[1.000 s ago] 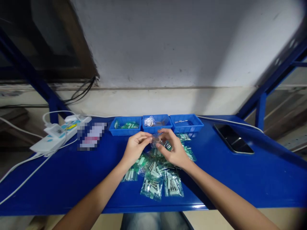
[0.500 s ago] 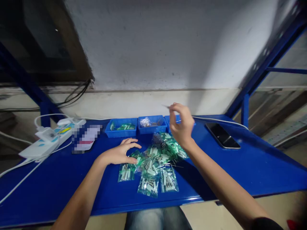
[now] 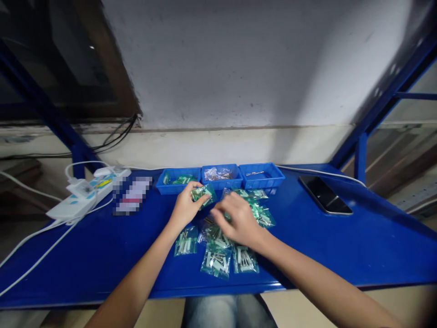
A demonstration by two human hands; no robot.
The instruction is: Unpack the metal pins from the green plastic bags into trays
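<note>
On the blue tabletop, the grip of the left hand pinches a green packet near the bins, while the blurred right hand, its grip impossible to tell, hides part of the packet pile.

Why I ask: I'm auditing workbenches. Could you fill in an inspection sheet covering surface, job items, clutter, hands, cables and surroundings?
Surface: blue tabletop, glossy.
Job items: green-tinted packets of white and slim metal pieces, heaped mid-table; behind, left bin with similar packets, middle bin with clear plastic, right bin with slim metal pieces.
Clutter: smartphone at right; pixelated item at left, beside a power strip.
Hands: left hand pinches one packet; right hand over the heap, hold unclear.
Cables: white cables at the power strip; black cables along the wall.
Surroundings: dark window upper left; blue posts either side.
</note>
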